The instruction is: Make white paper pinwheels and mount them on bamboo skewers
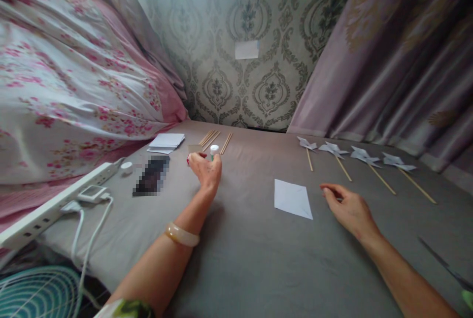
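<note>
My left hand (207, 170) is over the far part of the grey-covered surface, its fingers curled. A small green tube with a white cap, like a glue stick (215, 149), rises between its thumb and fingers; the lower part is hidden. Just beyond the fingers shows a small beige piece (195, 148). My right hand (349, 209) hovers loosely bent and holds nothing, thumb and fingers a little apart. To its left, without contact, a creased white paper square (293, 199) lies flat. Several paper pinwheels (332, 149) on wooden sticks lie in a row beyond the right hand.
Loose wooden sticks (226, 143) and a stack of white paper (166, 142) lie at the back. On the left are a pixelated dark rectangle (151, 176), a white cap (126, 168) and a power strip (55, 209) with cables. A dark blade (436, 254) lies at right.
</note>
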The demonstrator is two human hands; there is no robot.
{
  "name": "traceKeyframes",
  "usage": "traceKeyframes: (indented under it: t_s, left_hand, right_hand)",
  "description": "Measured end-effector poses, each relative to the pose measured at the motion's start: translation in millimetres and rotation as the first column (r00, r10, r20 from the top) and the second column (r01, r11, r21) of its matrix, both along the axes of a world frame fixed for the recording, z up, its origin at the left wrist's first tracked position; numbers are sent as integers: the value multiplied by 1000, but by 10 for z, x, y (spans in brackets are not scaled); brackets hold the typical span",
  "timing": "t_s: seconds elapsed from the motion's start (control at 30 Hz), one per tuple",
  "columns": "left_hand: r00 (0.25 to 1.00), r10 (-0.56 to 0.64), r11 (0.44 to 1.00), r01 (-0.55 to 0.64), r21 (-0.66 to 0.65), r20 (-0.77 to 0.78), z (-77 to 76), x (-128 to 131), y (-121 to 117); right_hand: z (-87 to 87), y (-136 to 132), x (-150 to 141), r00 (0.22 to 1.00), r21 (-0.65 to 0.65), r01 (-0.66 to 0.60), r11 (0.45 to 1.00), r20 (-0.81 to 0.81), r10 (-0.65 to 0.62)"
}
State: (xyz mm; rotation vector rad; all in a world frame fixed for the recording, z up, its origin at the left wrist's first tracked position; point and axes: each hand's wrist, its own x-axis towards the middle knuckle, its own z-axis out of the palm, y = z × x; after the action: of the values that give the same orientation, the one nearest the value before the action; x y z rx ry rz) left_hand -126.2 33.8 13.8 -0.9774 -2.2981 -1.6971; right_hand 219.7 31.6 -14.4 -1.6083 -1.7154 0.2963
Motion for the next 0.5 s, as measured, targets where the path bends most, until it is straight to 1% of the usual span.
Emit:
traceKeyframes:
  t_s: [0.07, 0.13, 0.2, 0.33, 0.5]
  left_hand:
    - [1000, 14, 995, -13, -96, 19, -44, -82, 37]
    - [999, -27, 986, 31, -164, 26, -90, -104, 63]
    - [995, -92, 975, 95, -198, 24, -126, -104, 77]
    - [975, -216, 956, 222, -194, 52, -156, -120, 87]
    - [957, -286, 942, 290, -170, 47, -145, -157, 94]
  right_hand:
    - [-39, -32, 12, 997, 3, 62, 998, -41, -62]
    - [-71, -63, 18, 995, 17, 80, 997, -66, -79]
    - [-85, -97, 16, 994, 47, 76, 996, -78, -72]
    - [-71, -163, -8, 996, 104, 69, 992, -56, -63]
    - [-45, -204, -22, 999, 111, 38, 993, -36, -35]
